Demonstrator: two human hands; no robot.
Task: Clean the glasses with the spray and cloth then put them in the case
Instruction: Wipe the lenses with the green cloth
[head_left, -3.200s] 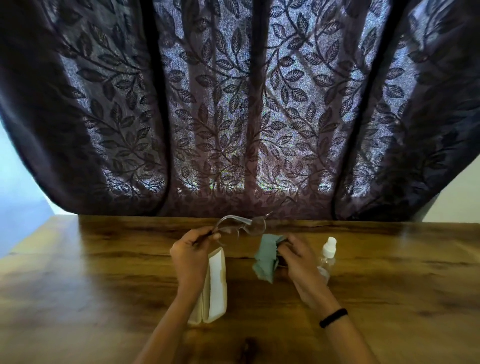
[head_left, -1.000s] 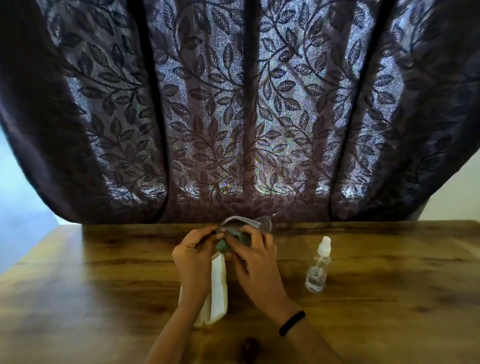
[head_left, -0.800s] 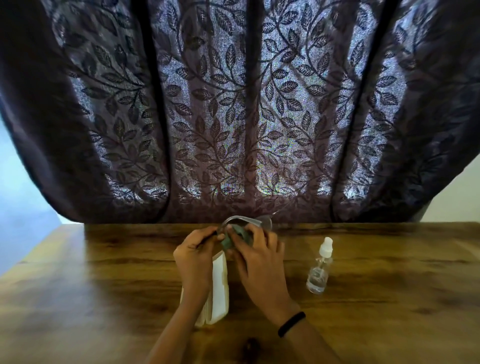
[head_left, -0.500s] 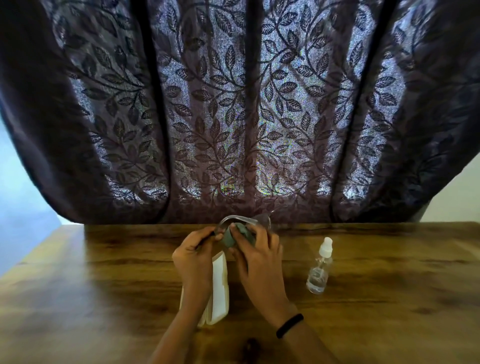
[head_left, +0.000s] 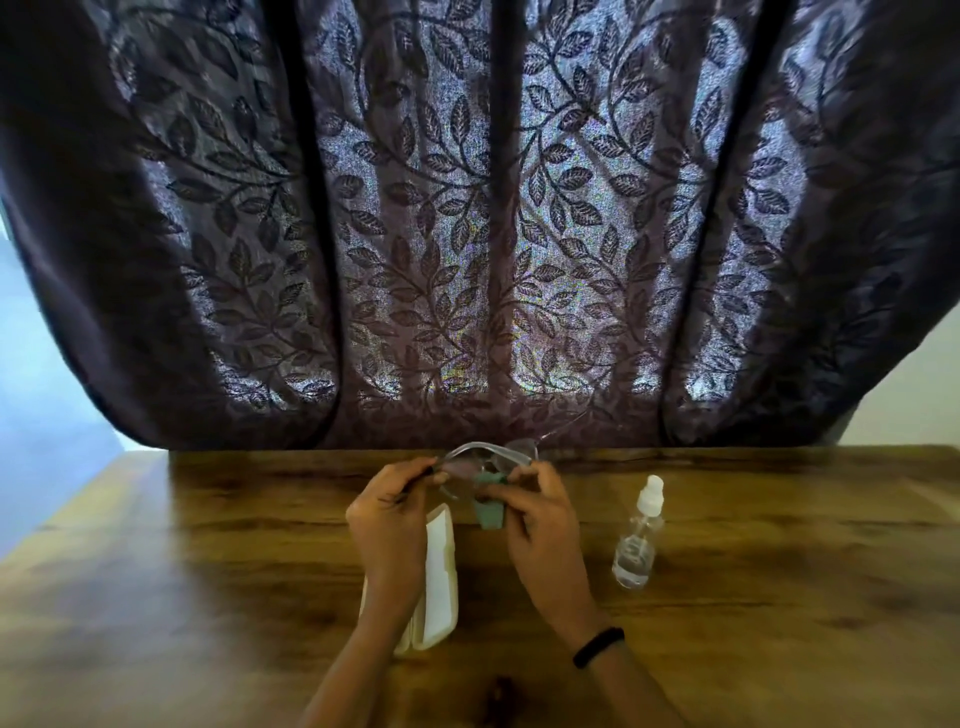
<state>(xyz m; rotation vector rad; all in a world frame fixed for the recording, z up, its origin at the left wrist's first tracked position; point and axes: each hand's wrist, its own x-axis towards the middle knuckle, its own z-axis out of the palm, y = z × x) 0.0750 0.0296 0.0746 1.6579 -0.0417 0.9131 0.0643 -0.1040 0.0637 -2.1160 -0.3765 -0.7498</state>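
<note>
Held glasses (head_left: 491, 457) above the table (head_left: 208, 597), near its far edge, left hand (head_left: 389, 519) pinching one end of the frame. Pinched the green cloth (head_left: 489, 512) in the right hand (head_left: 540, 519), pressed against a lens. Left the white case (head_left: 439, 577) open on the table under the left wrist; left the spray (head_left: 638, 540) upright to the right, apart from both hands.
</note>
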